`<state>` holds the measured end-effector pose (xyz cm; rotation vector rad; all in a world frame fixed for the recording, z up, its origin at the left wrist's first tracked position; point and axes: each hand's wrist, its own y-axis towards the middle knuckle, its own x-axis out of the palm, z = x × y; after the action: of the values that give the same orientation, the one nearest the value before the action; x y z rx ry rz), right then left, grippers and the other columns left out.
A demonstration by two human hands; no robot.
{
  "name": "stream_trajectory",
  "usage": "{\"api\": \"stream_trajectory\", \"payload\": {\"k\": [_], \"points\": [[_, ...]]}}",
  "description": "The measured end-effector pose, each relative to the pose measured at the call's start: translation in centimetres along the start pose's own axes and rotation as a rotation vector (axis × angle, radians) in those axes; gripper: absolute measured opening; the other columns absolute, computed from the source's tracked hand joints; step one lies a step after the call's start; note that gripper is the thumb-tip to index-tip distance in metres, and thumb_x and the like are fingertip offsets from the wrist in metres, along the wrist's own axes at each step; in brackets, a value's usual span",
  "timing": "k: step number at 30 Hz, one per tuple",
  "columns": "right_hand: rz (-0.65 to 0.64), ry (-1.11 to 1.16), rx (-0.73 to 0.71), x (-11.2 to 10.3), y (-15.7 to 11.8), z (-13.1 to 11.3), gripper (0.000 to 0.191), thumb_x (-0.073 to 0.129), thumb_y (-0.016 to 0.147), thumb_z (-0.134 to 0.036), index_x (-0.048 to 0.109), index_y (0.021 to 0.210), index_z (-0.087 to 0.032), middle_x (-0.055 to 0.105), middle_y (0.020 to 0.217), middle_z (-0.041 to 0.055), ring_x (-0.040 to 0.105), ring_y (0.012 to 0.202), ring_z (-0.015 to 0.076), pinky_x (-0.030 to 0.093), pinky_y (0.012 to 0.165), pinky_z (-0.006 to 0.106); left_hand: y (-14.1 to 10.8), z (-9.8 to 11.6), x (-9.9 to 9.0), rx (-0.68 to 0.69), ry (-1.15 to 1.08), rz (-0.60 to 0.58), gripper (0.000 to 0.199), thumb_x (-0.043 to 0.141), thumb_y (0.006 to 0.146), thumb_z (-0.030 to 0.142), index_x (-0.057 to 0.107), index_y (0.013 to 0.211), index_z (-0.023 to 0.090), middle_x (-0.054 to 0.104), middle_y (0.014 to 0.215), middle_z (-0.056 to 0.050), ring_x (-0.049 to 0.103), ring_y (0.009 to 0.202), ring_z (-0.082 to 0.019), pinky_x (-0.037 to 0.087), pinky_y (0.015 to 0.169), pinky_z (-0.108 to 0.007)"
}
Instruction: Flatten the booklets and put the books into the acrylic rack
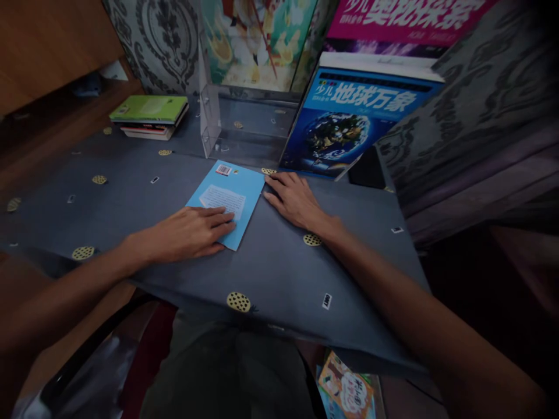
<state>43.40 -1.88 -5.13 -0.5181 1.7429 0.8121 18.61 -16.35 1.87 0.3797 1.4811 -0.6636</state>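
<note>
Under the left hand [186, 234], a pale-blue paperback [247, 195] lies barcode-up.

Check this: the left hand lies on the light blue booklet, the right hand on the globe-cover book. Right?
Wrong: the head view shows the right hand on the grey patterned cloth, not the globe-cover book. The left hand does lie on the light blue booklet.

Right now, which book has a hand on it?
The light-blue one, flat under the left hand; the green one sits stacked, the globe one stands tilted.
</note>
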Motion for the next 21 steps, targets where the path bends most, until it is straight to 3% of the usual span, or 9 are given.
{"api": "stream_trajectory", "payload": {"k": [8,15,21], "points": [[0.032,0.054,-0.15,-0.6,-2.0,-2.3,0.041,0.041,0.103,-0.027,0.061,0.134,-0.011,0.06,0.14,0.0194,0.052,0.128,0.0351,0.045,0.102,0.055,-0.1,-0.3,0.8,0.106,0.118,0.102,0.04,0.043,0.105,0.04,0.061,0.133,0.018,0.062,0.142,-0.012,0.054,0.137,-0.027,0.051,0.104,-0.038],[0.071,0.278,-0.365,-1.0,-4.5,-5.7,0.034,0.042,0.103,-0.02,0.067,0.124,-0.012,0.069,0.129,0.0162,0.058,0.125,0.0299,0.05,0.101,0.051,-0.3,-0.6,1.0,0.158,0.15,0.162,0.038,0.037,0.107,0.031,0.063,0.131,0.019,0.071,0.13,-0.01,0.061,0.13,-0.024,0.056,0.093,-0.033],[0.104,0.447,-0.376,-1.0,-5.4,-7.3,0.031,0.045,0.102,-0.018,0.067,0.123,-0.016,0.071,0.122,0.014,0.062,0.117,0.0272,0.054,0.098,0.051,-0.2,-0.9,1.0,0.165,0.115,0.185,0.035,0.041,0.104,0.023,0.066,0.128,0.021,0.073,0.127,-0.008,0.065,0.124,-0.022,0.056,0.09,-0.03]]}}
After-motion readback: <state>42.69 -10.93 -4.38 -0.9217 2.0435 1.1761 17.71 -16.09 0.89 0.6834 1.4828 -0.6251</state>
